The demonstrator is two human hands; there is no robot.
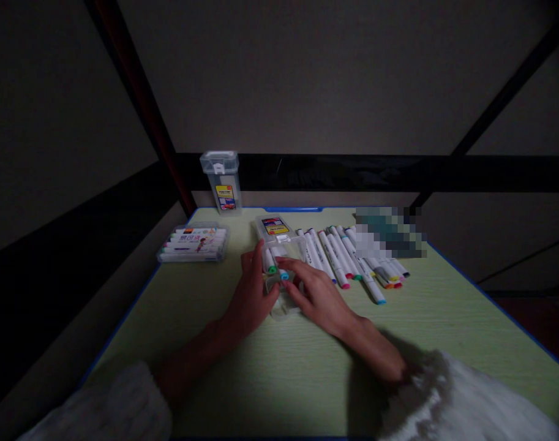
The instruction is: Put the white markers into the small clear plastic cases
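Observation:
A clear plastic marker case [277, 229] lies on its side in front of me with its lid end towards me. Two markers show in its mouth, one with a green end [272, 269] and one with a light-blue end [284, 276]. My left hand [249, 291] is closed round the left side of the case, index finger along its wall and thumb near the opening. With thumb and fingers, my right hand [322, 297] pinches the light-blue-ended marker at the mouth. The open lid [286, 306] lies below, between my hands and partly hidden by them.
Loose white markers [337, 260] lie in a spread row on the right. Beyond them is a blurred-out greenish object [389, 231]. A filled marker box [194, 242] lies on the left, and an upright clear case [221, 184] stands at the table's [288, 386] back left.

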